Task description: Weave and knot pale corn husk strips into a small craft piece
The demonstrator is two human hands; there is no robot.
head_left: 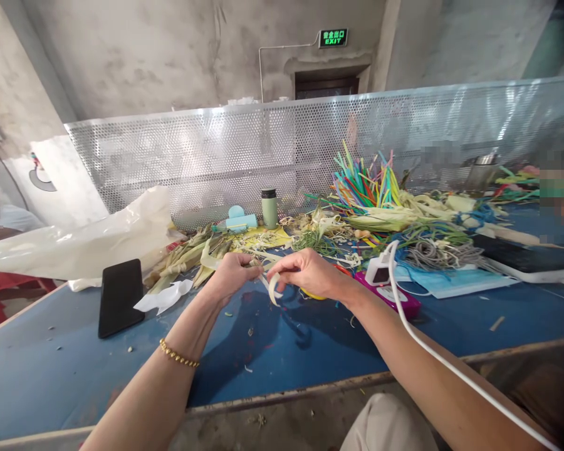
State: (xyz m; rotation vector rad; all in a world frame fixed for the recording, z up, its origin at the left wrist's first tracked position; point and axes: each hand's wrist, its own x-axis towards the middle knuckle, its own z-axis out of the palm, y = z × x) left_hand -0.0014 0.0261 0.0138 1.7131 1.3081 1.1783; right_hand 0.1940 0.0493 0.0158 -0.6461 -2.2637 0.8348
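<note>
Pale strip (272, 289) curls above the blue table (310, 369), well in from its front edge; the right hand (305, 274) pinches it, the left hand (239, 272) apparently pinching too, seemingly to steady it. Husks (183, 255) and coloured stems (366, 185) sit toward the back edge, perhaps for easy reach. Beyond, I see a perforated screen (192, 150) and concrete wall (145, 56).

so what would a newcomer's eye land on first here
Probably the bright spray of multicoloured stems, right of centre in front of the perforated metal screen. Next, perhaps, the left hand and right hand, close together over the blue tabletop at a pale curled strip. High above, the green-lit exit sign also stands out.
</note>
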